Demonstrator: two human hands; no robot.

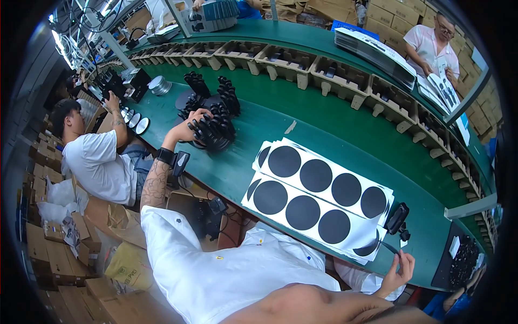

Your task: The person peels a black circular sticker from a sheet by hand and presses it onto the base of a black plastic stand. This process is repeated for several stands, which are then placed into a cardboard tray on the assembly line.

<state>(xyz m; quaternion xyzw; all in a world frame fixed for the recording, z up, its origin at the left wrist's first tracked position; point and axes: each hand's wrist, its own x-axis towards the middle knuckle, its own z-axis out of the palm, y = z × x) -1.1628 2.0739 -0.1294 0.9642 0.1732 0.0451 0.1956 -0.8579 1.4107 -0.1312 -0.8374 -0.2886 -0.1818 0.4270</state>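
Note:
On the left of the green bench stand several black stands with round bases and ribbed upper parts, bunched close together. My left hand reaches into the near side of this bunch, its fingers curled over one black stand; the fingertips are partly hidden. White sheets of large black round stickers lie overlapping in front of me. By their near right corner, my right hand pinches a thin dark piece. Whether that piece is a sticker's edge or a slim tool, I cannot tell.
Brown moulded trays line the green conveyor beyond the bench. Silver discs sit left of the stands, near a seated co-worker. A black object and a dark mat of small parts lie right. Another person handles sheets across.

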